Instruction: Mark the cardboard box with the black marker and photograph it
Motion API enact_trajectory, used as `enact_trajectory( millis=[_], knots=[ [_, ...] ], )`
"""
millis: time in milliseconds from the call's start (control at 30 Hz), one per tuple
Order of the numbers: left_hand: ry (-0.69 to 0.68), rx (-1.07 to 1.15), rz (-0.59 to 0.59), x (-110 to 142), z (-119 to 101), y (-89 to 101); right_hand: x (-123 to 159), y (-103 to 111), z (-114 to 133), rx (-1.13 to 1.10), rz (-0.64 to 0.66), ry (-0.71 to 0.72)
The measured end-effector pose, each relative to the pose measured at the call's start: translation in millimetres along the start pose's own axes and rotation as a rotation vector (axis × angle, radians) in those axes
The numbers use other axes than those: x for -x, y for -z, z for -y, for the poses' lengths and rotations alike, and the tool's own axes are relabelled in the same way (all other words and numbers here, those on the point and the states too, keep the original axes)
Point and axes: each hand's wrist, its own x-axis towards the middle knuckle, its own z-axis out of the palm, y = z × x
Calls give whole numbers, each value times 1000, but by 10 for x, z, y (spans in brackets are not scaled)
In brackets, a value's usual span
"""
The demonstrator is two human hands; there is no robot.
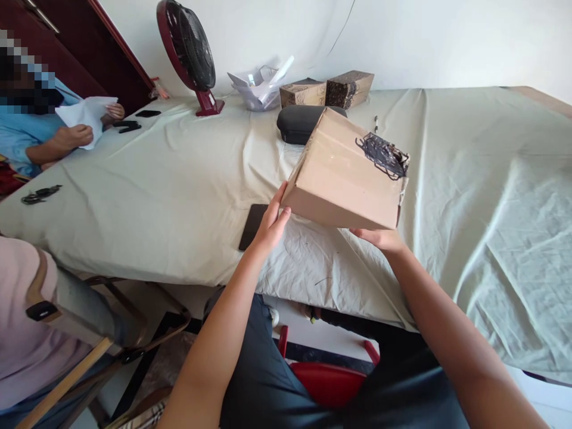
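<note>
A brown cardboard box is held tilted above the cloth-covered table, with black scribble over one corner of its top. My left hand grips its left edge, thumb on the near side. Under the near right bottom edge lies my right hand, supporting the box; most of its fingers are hidden beneath. A dark flat phone-like slab rests on the cloth just left of my left hand. Behind the box sits a black hard case, partly covered by it.
Along the wall stand a red fan, a clear plastic basket with papers, and two cardboard boxes. At the left, a person in blue holds papers. Keys lie near the table's left edge. Another person in pink sits close by.
</note>
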Motion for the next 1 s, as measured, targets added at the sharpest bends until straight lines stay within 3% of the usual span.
enact_trajectory(
  millis=[200,367,467,600,833,1000],
  knots=[
    [22,36,-54,-30,13,-37,17,-79,-13,33,-43,15],
    [-50,-22,-147,-49,37,-99,-56,-127,-42,45,-19,67],
    [-90,-47,-126,-35,32,-136,-88,-164,-25,31,-13,83],
    [-192,-189,-41,-8,-47,-160,-86,-199,-12,44,1,109],
    [-267,-332,-108,23,-211,-190,-67,-179,-39,187,-19,188],
    [-291,-352,-180,44,-276,-287,-54,-147,-42,141,-26,176]
  ],
)
